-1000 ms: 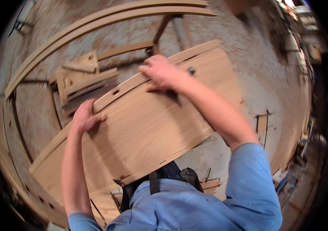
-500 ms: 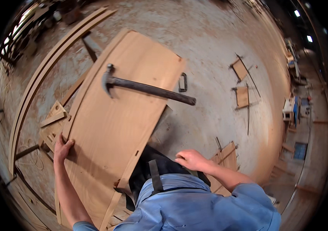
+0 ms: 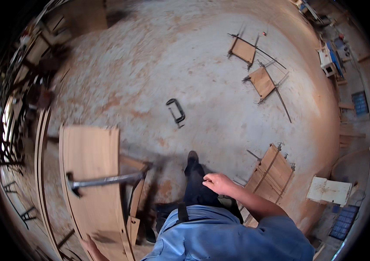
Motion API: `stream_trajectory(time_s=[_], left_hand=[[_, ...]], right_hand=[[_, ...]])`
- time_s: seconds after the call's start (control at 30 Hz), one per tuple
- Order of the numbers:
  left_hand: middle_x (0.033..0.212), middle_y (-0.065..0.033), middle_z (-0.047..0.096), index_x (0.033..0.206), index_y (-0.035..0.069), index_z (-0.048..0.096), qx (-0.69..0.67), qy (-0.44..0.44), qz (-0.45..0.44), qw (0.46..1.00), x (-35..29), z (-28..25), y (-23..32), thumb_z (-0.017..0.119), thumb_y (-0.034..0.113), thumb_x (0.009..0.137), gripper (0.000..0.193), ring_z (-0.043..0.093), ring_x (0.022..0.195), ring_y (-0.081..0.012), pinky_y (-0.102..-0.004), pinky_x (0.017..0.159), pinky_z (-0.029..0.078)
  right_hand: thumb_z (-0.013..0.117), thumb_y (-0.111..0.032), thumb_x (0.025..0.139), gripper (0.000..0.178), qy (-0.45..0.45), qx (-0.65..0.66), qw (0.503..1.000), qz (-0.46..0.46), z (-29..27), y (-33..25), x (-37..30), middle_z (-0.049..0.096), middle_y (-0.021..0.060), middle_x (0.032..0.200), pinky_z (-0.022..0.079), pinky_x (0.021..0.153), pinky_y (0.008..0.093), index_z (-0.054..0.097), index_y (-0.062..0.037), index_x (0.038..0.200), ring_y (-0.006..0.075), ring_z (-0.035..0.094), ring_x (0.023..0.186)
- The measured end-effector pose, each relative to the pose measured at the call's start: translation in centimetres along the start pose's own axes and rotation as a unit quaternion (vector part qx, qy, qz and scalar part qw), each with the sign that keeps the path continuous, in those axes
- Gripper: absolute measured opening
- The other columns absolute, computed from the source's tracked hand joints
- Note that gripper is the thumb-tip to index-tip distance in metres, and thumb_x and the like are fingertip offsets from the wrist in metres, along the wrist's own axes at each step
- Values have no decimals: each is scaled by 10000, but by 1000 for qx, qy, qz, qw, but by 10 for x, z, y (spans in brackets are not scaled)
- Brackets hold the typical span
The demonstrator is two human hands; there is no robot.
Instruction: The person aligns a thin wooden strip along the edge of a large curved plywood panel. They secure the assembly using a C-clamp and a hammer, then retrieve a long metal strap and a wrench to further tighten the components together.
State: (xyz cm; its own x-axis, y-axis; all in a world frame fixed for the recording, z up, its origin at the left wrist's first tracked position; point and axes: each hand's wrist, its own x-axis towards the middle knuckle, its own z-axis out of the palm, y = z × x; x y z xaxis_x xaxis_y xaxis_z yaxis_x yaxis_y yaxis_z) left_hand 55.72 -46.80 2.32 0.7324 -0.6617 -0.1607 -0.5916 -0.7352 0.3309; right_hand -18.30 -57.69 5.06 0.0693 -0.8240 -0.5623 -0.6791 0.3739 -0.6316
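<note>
Claw hammer (image 3: pixel 106 180) lies across the wooden panel (image 3: pixel 93 152) at lower left, handle jutting past its right edge. Left hand (image 3: pixel 92 247) touches the panel's left edge, its grip unclear; right hand (image 3: pixel 220 183), fingers curled in, is near the dark trousers (image 3: pixel 199 189).

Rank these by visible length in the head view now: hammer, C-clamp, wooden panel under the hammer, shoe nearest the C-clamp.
1. Wooden panel
2. Hammer
3. C-clamp
4. Shoe, partly visible

Apparent order only: the floor-level C-clamp lies farther from the camera than the hammer.
</note>
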Motion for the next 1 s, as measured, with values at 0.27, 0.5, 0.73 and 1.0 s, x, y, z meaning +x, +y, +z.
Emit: stream_trajectory(time_s=[0.27,0.5,0.73,1.0], left_hand=[[1284,-278,558,1333,-92,461,18,58,21,998,41,44,249,580,373,950,614,547,1187,-381,-411,998,434],[1226,-210,608,1371,-34,453,-95,36,113,988,65,167,567,531,311,975,531,595,1122,-306,-374,960,454],[1127,-198,663,1231,-27,574,-80,-87,172,978,89,359,900,605,177,882,405,642,1026,-301,-374,890,495],[1178,-174,647,1317,70,514,-8,-471,488,735,-68,479,1344,650,301,894,501,650,1020,-314,-401,872,513]], right_hand=[[566,-254,915,246,90,29,994,-61,-191,37,89,685,160,953,516,777,419,657,-43,1001,351,651,898],[589,-263,910,234,166,65,983,-37,-320,54,158,656,194,826,493,693,458,643,-36,890,395,627,803],[656,-358,866,336,115,-66,982,136,-454,157,227,663,176,775,517,685,411,679,-40,761,355,654,769],[599,-334,848,326,30,109,991,64,-607,111,384,684,215,943,491,815,465,721,-53,960,352,662,926]])
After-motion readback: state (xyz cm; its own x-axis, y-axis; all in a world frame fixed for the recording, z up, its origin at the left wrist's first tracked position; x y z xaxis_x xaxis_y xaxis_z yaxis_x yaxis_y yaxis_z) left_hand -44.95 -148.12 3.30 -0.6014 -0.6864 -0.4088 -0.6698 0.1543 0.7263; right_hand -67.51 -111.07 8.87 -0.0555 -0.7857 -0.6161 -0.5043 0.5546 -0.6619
